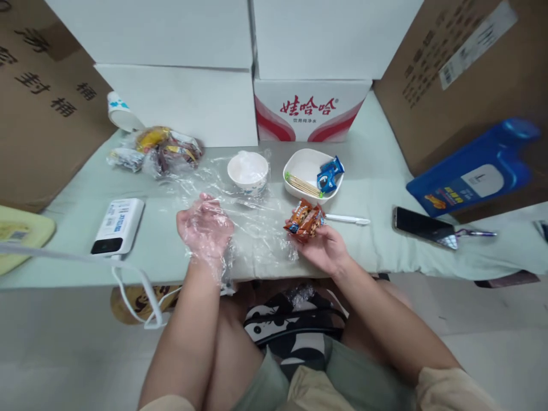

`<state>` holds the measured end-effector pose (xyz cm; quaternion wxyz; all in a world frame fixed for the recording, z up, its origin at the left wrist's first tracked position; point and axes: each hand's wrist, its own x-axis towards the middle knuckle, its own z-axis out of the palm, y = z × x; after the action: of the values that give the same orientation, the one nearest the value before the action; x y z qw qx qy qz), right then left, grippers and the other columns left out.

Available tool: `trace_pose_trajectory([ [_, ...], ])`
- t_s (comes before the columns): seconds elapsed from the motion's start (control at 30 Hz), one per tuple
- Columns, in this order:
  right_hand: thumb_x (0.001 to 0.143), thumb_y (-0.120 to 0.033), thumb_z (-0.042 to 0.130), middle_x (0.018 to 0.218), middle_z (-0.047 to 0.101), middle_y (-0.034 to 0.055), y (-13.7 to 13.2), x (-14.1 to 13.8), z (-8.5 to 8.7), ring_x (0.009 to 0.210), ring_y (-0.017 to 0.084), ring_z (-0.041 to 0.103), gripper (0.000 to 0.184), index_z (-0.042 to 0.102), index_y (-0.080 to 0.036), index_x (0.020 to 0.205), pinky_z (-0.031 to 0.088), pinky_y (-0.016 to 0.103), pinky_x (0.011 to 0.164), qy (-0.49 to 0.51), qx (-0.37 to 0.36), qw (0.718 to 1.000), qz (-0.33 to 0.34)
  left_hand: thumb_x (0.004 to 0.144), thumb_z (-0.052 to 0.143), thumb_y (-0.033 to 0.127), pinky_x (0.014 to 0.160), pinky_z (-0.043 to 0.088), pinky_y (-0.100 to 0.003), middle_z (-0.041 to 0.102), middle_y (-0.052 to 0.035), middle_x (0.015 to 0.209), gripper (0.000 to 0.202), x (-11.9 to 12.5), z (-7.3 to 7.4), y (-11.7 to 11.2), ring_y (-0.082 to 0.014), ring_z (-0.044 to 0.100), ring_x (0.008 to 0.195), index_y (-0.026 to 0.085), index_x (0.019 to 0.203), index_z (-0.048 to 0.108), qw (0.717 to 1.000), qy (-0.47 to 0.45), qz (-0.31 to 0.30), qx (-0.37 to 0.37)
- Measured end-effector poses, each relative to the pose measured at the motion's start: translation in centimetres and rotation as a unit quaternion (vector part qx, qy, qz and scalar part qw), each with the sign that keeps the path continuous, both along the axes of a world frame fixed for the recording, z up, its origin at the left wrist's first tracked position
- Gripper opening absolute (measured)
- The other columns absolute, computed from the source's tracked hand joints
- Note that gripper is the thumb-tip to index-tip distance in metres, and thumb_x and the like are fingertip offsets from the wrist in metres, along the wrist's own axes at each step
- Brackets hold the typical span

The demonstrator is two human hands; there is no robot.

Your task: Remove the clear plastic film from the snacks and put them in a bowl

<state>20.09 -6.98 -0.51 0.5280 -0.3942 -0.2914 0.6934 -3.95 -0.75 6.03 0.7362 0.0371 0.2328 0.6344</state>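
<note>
My right hand [327, 248] holds several small orange-brown snack packets [306, 221], its fingers closed around their lower edge. A thin clear plastic bag [257, 231] spreads across the table between my hands. Its film covers my left hand [208, 225] and wrist, and the fingers look curled within the plastic. Just beyond the bag stands a white paper bowl [248, 171] with clear plastic in it. Behind the packets sits a white square dish [299, 162], holding a bundle of thin wooden sticks [303, 185] and blue snack packets [329, 174]. A white pen [347, 219] lies beside my right hand.
More wrapped snacks [160, 149] lie at the back left near a tipped paper cup [122, 114]. A cabled power bank [119, 226] is on the left. At right are a phone [423, 227] and a blue bottle [475, 168]. White boxes [175, 103] wall the back.
</note>
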Motion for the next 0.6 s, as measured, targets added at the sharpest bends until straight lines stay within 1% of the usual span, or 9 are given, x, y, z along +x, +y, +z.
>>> trace_pose_trajectory([
  [0.1,0.072,-0.033,0.054,0.117,0.075,0.0046,0.6,1.5,1.2,0.113,0.03,0.069,0.042,0.064,-0.028,0.112,0.046,0.06,0.11,-0.057,0.04,0.997,-0.041,0.096,0.041,0.035,0.052,0.047,-0.011,0.068,0.0049,0.064,0.03,-1.1,-0.2,0.4,-0.0023,0.058,0.051,0.021,0.081,0.063,0.999,-0.023,-0.016,-0.027],
  [0.17,0.073,-0.032,0.053,0.121,0.073,0.0048,2.2,3.3,2.9,0.113,0.029,0.069,0.047,0.06,-0.028,0.119,0.051,0.057,0.105,-0.135,0.091,0.984,-0.072,0.088,0.05,0.032,0.05,0.049,-0.014,0.069,0.0023,0.065,0.022,-1.2,-0.4,0.6,-0.005,0.06,0.052,0.02,0.075,0.062,0.999,0.0,-0.021,-0.041],
  [0.2,0.073,-0.031,0.053,0.127,0.07,0.0049,3.6,4.2,4.0,0.114,0.028,0.068,0.053,0.056,-0.029,0.126,0.054,0.056,0.101,-0.194,0.122,0.969,-0.089,0.084,0.054,0.03,0.049,0.049,-0.015,0.069,0.0012,0.065,0.018,-1.1,-0.5,0.8,-0.0062,0.061,0.053,0.019,0.072,0.062,0.999,0.012,-0.022,-0.042],
  [0.23,0.072,-0.029,0.055,0.133,0.066,0.0054,5.2,5.1,5.1,0.115,0.028,0.067,0.061,0.05,-0.03,0.133,0.056,0.054,0.096,-0.27,0.154,0.945,-0.106,0.08,0.056,0.028,0.049,0.049,-0.015,0.069,0.0004,0.065,0.015,-0.9,-0.4,0.8,-0.007,0.062,0.053,0.019,0.069,0.061,0.999,0.019,-0.022,-0.042],
  [0.3,0.071,-0.027,0.058,0.139,0.061,0.0076,9.1,6.6,6.9,0.113,0.029,0.067,0.073,0.041,-0.03,0.141,0.058,0.05,0.092,-0.433,0.196,0.87,-0.127,0.078,0.057,0.025,0.048,0.049,-0.016,0.068,-0.0008,0.065,0.015,-0.4,-0.3,1.0,-0.0085,0.064,0.054,0.018,0.064,0.059,0.998,0.022,-0.036,-0.046],
  [0.37,0.07,-0.026,0.059,0.131,0.065,0.0112,13.3,7.7,8.1,0.107,0.03,0.067,0.069,0.046,-0.023,0.138,0.057,0.049,0.091,-0.577,0.217,0.783,-0.084,0.079,0.056,0.024,0.047,0.05,-0.017,0.067,-0.0014,0.065,0.017,0.0,0.0,1.1,-0.0097,0.064,0.054,0.018,0.063,0.058,0.997,0.028,-0.051,-0.055],
  [0.47,0.068,-0.025,0.06,0.111,0.072,0.0094,18.1,8.8,8.4,0.096,0.03,0.066,0.062,0.056,-0.02,0.13,0.055,0.05,0.091,-0.715,0.193,0.672,0.007,0.08,0.057,0.024,0.049,0.052,-0.018,0.066,-0.0012,0.065,0.017,0.2,-0.1,1.3,-0.0105,0.065,0.053,0.018,0.064,0.057,0.995,0.035,-0.074,-0.055],
  [0.53,0.066,-0.026,0.061,0.101,0.073,0.0073,20.0,9.0,8.1,0.092,0.03,0.066,0.059,0.06,-0.021,0.125,0.055,0.049,0.089,-0.765,0.16,0.622,0.053,0.079,0.058,0.023,0.05,0.052,-0.019,0.066,-0.0009,0.065,0.016,0.2,-0.4,1.5,-0.0106,0.065,0.054,0.018,0.064,0.057,0.995,0.033,-0.083,-0.049],
  [0.6,0.066,-0.028,0.062,0.099,0.074,0.0071,21.1,8.9,7.8,0.089,0.03,0.066,0.055,0.064,-0.022,0.12,0.055,0.046,0.085,-0.791,0.137,0.591,0.085,0.079,0.058,0.023,0.051,0.053,-0.019,0.066,-0.0007,0.066,0.017,0.1,-0.7,1.6,-0.0107,0.065,0.055,0.018,0.064,0.056,0.995,0.039,-0.086,-0.035],
])
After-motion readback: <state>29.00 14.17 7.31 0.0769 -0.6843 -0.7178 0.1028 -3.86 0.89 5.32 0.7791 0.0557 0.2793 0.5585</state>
